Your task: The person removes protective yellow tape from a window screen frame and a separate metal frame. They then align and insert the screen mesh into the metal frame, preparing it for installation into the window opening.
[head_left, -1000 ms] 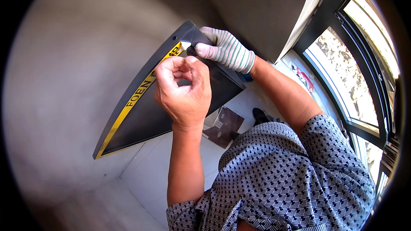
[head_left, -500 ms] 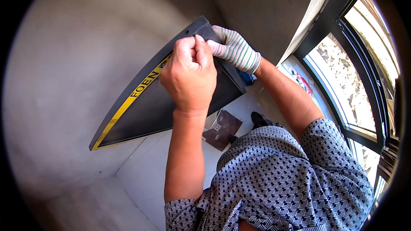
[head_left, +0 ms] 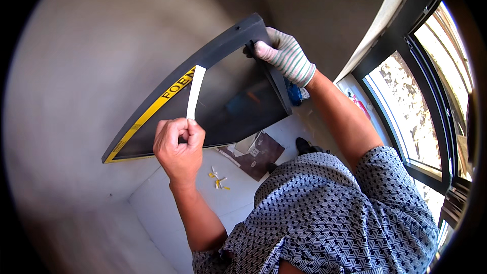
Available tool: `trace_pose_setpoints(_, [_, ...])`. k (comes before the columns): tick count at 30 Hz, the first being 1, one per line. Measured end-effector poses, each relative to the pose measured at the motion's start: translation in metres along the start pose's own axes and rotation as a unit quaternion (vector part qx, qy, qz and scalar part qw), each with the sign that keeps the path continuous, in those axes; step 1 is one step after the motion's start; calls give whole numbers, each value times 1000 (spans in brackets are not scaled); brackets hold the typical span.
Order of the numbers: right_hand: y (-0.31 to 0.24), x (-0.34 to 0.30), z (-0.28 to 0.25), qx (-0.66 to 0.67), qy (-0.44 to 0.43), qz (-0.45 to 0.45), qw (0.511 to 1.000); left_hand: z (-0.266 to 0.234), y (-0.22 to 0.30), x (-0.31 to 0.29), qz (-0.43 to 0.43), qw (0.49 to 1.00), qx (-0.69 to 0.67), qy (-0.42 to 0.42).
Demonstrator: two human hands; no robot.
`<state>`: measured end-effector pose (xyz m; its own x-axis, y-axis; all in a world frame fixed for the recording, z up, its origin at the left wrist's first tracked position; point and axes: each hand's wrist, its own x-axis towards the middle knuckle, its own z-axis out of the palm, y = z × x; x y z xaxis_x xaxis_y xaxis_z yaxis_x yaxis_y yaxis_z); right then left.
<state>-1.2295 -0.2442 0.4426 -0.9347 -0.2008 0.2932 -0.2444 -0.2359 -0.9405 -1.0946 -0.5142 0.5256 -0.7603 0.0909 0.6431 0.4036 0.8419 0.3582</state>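
Floor [head_left: 157,198], pale and smooth, lies partly hidden behind one dark, curved-edged framed panel [head_left: 236,86]; one striped-gloved right hand [head_left: 288,57] grips its upper corner, one bare left hand [head_left: 179,147] pinches one part-peeled, white-backed yellow tape strip [head_left: 196,93] between fingers (small scraps [head_left: 218,182] lie below).

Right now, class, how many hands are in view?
2: the bare left hand pinching the free end of the white strip, and the gloved right hand holding the dark frame near its upper corner.
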Motion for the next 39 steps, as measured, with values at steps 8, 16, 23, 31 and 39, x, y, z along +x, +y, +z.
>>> trace_pose_setpoints(8, [-11,-1,-9,-65,37,6,997,5,-29,19,92,994,41,37])
trace_pose_setpoints(16, [-96,14,32,-572,36,-455,682,29,-28,13,96,994,18,57])
trace_pose_setpoints(23, [-78,42,32,-624,-75,-325,706,58,-6,8,115,988,-84,58])
trace_pose_setpoints(31, [-73,51,-3,-655,-77,-279,698,62,3,-29,97,984,-141,52])
trace_pose_setpoints(39, [-75,66,-41,-667,-80,-280,686,-16,-28,-128,-80,990,-100,64])
